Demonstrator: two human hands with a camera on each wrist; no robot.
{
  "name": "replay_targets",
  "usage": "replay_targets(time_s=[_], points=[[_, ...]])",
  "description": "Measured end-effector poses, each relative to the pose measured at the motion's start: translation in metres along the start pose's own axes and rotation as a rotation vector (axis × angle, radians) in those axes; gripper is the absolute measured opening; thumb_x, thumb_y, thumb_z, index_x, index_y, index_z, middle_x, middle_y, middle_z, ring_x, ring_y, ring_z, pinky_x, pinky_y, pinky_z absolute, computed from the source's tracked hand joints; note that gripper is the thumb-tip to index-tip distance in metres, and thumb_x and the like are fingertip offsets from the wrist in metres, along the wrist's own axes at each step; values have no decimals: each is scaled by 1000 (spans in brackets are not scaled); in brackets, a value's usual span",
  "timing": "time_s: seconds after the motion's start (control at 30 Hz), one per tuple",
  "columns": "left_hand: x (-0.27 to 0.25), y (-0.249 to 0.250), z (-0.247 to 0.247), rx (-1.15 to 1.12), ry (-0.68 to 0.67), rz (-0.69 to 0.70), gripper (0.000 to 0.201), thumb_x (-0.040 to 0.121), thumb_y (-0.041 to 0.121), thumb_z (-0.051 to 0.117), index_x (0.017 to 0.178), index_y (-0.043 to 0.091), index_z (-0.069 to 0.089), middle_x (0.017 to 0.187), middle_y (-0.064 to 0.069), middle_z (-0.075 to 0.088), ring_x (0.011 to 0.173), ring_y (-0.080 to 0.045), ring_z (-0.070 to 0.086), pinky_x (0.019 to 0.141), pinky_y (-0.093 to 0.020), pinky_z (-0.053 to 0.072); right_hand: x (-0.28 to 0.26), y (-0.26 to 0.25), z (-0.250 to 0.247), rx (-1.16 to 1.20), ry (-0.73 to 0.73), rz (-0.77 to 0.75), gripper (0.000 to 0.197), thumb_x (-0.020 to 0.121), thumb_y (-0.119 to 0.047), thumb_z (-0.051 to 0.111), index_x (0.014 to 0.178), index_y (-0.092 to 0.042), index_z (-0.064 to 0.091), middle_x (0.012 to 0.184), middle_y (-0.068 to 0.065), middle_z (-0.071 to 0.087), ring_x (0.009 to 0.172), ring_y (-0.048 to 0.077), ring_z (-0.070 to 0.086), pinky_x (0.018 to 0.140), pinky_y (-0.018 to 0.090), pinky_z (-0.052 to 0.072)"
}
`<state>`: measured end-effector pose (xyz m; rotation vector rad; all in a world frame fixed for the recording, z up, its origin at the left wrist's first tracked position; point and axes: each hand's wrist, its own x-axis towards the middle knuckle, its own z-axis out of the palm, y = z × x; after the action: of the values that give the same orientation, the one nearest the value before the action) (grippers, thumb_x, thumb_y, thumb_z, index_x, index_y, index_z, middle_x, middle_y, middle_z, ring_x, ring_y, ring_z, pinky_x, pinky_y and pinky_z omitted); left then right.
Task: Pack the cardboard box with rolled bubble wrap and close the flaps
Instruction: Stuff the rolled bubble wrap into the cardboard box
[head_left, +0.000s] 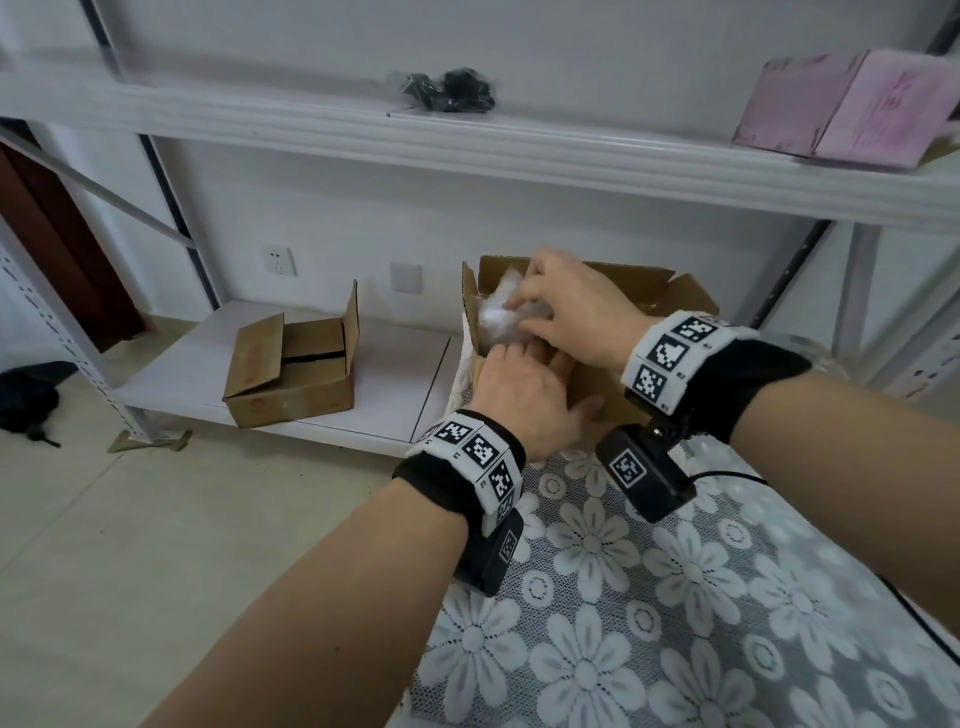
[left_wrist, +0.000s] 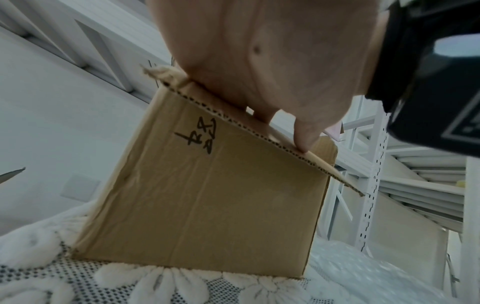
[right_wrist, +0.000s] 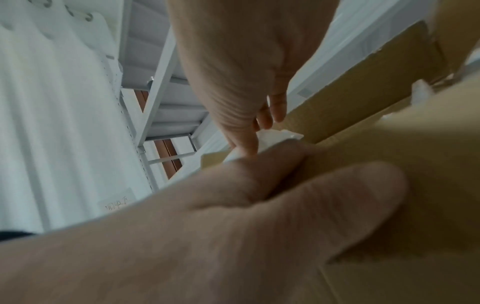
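Note:
An open brown cardboard box (head_left: 670, 296) stands on a flower-patterned cloth, its far and side flaps raised. A roll of clear bubble wrap (head_left: 496, 317) sits in its left part. My right hand (head_left: 540, 312) reaches in from the right and grips the roll with curled fingers; in the right wrist view its fingertips (right_wrist: 249, 144) pinch the white wrap (right_wrist: 275, 136). My left hand (head_left: 550, 379) lies flat on the near flap with straight fingers. The left wrist view shows that hand (left_wrist: 259, 61) on the flap's edge above the box's front wall (left_wrist: 207, 195), which bears black handwriting.
A smaller, partly open cardboard box (head_left: 296, 369) sits on the low white shelf (head_left: 384, 410) to the left. An upper shelf (head_left: 467, 145) overhangs the box and carries a pink box (head_left: 852, 109) and black items (head_left: 452, 91). A dark bag (head_left: 26, 400) lies on the floor.

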<state>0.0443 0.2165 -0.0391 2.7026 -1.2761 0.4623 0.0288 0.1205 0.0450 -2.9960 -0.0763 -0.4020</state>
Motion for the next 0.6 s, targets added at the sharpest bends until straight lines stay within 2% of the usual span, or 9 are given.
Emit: replay_targets(time_s=[0.07, 0.13, 0.17, 0.23, 0.3, 0.43, 0.5, 0.6], points=[[1, -1, 3, 1, 3, 0, 69, 87, 64, 30, 131, 15, 50, 128, -14, 55, 116, -29, 47, 98, -40, 37, -2, 0, 8, -11, -67, -52, 27, 95, -23, 53, 118, -19, 66, 105, -4, 47, 95, 10, 44, 88, 28, 41], [1, -2, 5, -13, 10, -12, 74, 85, 65, 26, 129, 13, 54, 127, -12, 57, 117, -27, 48, 102, -39, 36, 0, 0, 13, 10, -225, -65, 31, 97, -13, 45, 119, -15, 66, 117, -2, 57, 107, 17, 52, 95, 27, 39], [1, -1, 5, -34, 13, -17, 73, 85, 64, 28, 128, 12, 55, 125, -12, 59, 115, -26, 49, 102, -39, 36, 2, 1, 14, 42, -310, -33, 35, 96, -9, 40, 120, -14, 66, 125, 2, 59, 113, 21, 54, 100, 31, 40], [2, -1, 6, -82, 34, -12, 67, 86, 62, 33, 127, 14, 55, 121, -9, 62, 111, -25, 52, 102, -39, 37, 4, 1, 13, 88, -435, 50, 39, 98, -14, 33, 122, -11, 63, 130, 7, 60, 116, 25, 56, 103, 39, 41], [2, -1, 5, -96, 50, 1, 66, 85, 62, 32, 128, 18, 55, 121, -5, 64, 111, -22, 54, 104, -39, 37, 3, 0, 12, 81, -499, 82, 42, 99, -27, 29, 122, -11, 60, 125, 10, 61, 110, 26, 57, 100, 44, 41], [2, 0, 7, -105, 55, 13, 68, 83, 62, 28, 131, 22, 54, 126, -3, 63, 115, -21, 53, 104, -39, 38, -6, -3, 13, 147, -494, 108, 46, 101, -40, 26, 126, -14, 54, 125, 8, 59, 108, 23, 56, 98, 42, 42], [2, 1, 6, -114, 69, 22, 71, 80, 62, 27, 135, 23, 51, 131, -3, 59, 120, -22, 50, 106, -39, 36, -13, -3, 13, 240, -416, 120, 46, 100, -44, 29, 128, -16, 55, 127, 6, 60, 110, 21, 57, 96, 37, 42], [1, 2, 5, -92, 110, 34, 64, 83, 59, 36, 132, 21, 52, 125, -3, 61, 113, -22, 52, 101, -38, 39, -29, -3, 8, 302, -283, 145, 48, 99, -44, 35, 137, -16, 47, 137, 4, 53, 120, 19, 52, 92, 27, 36]])
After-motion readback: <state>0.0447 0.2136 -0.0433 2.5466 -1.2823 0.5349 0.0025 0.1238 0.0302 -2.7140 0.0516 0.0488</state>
